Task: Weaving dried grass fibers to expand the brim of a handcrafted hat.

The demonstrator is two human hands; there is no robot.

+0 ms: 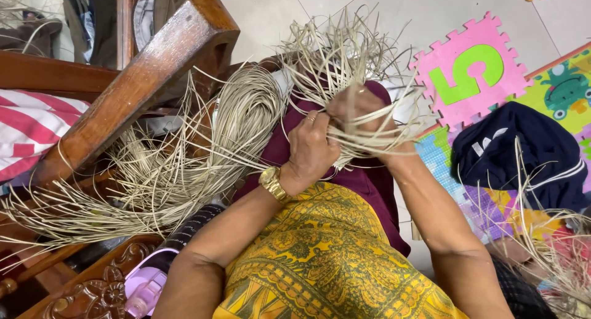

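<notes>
A bundle of pale dried straw strips [345, 66] sits above the person's lap, held between both hands, its loose ends fanning upward and outward in the frame like a brush, with the long axis running roughly from the hands toward the top of the view. The left hand [313, 148] has its grip folded tight around the lower part of the bundle, fingers curled closed on the strips, with a ring on one finger and a gold wristwatch [273, 183] on the wrist. The right hand [363, 113] is also clamped on the same strips, just beside and touching the left hand, partly hidden by strands that cross over it. Beneath the hands lies maroon cloth [369, 177], and nearer the camera a yellow patterned garment [320, 257]. To the left, a larger looped coil of the same straw [240, 119] drapes over a dark wooden chair arm [148, 79], its ends spreading leftward. A red-and-white striped cushion [31, 131] lies at far left. On the floor to the right are foam puzzle mats: a pink square tile [431, 66] bearing a green numeral, and a dark navy garment [529, 153] lying on the colourful tiles.
</notes>
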